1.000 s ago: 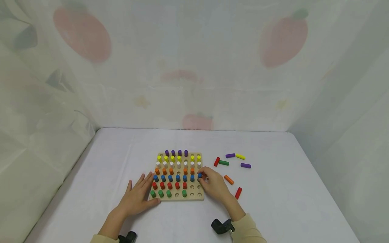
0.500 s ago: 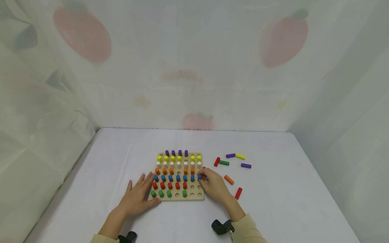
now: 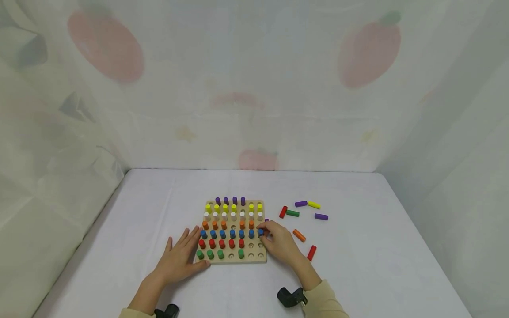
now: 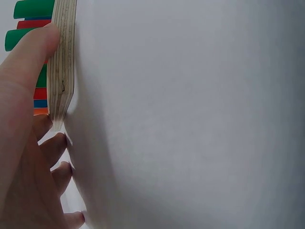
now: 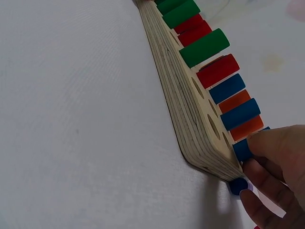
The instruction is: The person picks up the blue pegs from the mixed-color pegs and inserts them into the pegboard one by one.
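Note:
A wooden pegboard (image 3: 245, 260) carries rows of colored pegs. My right hand (image 3: 281, 240) is at its right edge and pinches a blue peg (image 5: 243, 150) between thumb and finger, upright at the right end of the blue row. By the board's corner a purple peg (image 5: 238, 186) shows close to the other fingers of that hand; its far end peeks out beyond the hand in the head view. My left hand (image 3: 177, 260) lies with fingers spread along the board's left side, the thumb (image 4: 49, 40) touching the near edge.
Loose pegs lie right of the board: a green peg (image 3: 293, 213), a yellow peg (image 3: 314, 205), an orange peg (image 3: 299, 235), a red peg (image 3: 312, 252), another red peg (image 3: 283, 212) and two purple ones. Bare holes (image 3: 251, 255) show at the board's near right.
The tip of a purple peg has come into sight beyond my right hand. Both hands otherwise keep their places, and the blue peg stays pinched.

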Motion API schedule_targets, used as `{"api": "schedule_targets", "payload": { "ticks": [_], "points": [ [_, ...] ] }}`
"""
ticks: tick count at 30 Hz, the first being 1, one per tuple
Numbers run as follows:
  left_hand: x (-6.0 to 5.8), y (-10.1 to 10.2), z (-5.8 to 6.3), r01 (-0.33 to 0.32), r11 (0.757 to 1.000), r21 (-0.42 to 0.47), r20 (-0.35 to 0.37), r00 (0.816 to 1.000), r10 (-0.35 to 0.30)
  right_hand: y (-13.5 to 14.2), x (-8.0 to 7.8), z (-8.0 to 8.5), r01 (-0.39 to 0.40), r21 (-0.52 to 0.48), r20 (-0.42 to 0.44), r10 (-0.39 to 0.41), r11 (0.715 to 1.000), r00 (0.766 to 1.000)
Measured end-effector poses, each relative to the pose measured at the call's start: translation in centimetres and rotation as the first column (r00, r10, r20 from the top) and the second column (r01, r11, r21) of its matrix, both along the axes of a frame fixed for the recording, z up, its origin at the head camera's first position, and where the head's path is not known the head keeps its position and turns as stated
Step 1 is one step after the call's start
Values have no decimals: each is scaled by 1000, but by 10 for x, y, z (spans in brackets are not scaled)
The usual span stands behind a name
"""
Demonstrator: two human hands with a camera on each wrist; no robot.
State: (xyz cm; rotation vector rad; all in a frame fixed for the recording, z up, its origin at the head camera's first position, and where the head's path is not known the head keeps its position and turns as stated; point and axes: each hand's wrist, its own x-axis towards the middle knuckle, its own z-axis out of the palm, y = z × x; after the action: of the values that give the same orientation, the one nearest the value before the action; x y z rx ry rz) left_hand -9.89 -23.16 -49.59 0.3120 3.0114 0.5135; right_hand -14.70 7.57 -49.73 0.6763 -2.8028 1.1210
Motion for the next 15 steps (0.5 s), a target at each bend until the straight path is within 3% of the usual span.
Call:
{"api": "schedule_targets", "payload": {
  "ticks": [9, 15],
  "points": [
    [0, 0, 0, -1, 1000, 1, 3, 1000, 1, 4, 1, 4, -12, -26, 87, 14, 1000, 996],
    [1, 0, 2, 0, 1000, 3, 3, 1000, 0, 9, 1, 5, -15, -61, 79, 20, 998, 997]
  ]
}}
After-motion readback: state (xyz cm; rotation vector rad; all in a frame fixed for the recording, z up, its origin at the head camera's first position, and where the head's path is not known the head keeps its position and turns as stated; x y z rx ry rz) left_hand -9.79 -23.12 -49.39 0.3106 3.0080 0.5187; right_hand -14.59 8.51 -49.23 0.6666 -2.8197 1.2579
